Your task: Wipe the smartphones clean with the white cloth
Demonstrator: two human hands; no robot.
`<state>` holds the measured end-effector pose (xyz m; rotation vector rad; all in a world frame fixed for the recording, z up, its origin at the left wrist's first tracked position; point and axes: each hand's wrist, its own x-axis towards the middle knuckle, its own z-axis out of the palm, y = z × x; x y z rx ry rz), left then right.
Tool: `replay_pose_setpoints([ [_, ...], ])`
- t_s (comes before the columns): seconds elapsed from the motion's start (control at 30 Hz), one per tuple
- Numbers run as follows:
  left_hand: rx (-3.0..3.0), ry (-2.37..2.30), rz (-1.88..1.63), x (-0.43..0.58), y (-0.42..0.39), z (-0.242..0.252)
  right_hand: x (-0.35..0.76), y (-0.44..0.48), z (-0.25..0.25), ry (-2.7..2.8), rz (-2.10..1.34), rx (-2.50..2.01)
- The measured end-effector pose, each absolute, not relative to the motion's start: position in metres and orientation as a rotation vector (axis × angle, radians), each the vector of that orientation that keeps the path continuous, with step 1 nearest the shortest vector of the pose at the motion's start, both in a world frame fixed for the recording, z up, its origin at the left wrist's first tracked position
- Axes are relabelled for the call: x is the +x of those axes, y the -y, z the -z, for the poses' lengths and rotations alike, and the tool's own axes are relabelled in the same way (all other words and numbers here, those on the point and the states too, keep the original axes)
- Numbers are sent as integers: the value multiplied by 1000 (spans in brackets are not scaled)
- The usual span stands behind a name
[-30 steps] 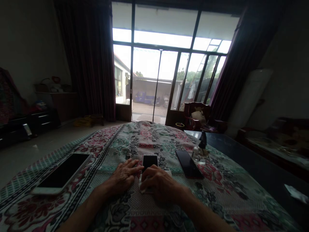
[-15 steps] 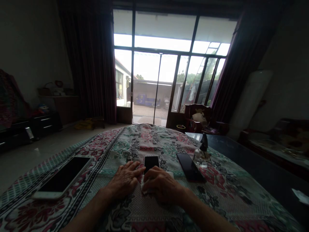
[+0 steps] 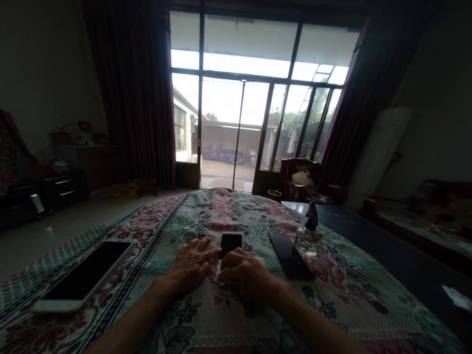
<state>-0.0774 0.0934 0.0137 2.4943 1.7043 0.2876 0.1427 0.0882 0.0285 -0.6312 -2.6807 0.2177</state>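
A small white-framed phone (image 3: 230,242) lies screen up on the flowered cloth (image 3: 236,211) in front of me. My left hand (image 3: 191,264) rests flat beside its left edge, fingers spread and fingertips touching the phone. My right hand (image 3: 246,275) is curled over the phone's near end, pressing a white cloth or tissue (image 3: 218,272) onto it. Only a corner of that white cloth shows under the fingers.
A large white tablet (image 3: 79,278) lies at the left of the cloth. A dark phone (image 3: 291,255) and a small glass bottle with a dark sprayer top (image 3: 309,235) sit to the right. A dark glossy table (image 3: 398,255) adjoins on the right.
My right hand with the white cloth has slid a little farther up over the small phone. My left hand has shifted slightly forward alongside it. The view has moved a bit.
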Motion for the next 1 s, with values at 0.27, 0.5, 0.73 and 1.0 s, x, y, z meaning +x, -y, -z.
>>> replay_pose_setpoints([
  [0.27, 2509, -1721, -295, -77, -93, -11, 143, -86, -28, 2669, -216, -667],
  [0.5, 2515, -1703, -267, -78, -93, -14, 145, -88, -30, 2693, -227, -676],
  [0.73, 2515, -1692, -288, -79, -94, -11, 176, -87, -37, 2636, -247, -739],
  [1.0, 2510, -1690, -267, -79, -94, -13, 150, -79, -34, 2679, -232, -676],
])
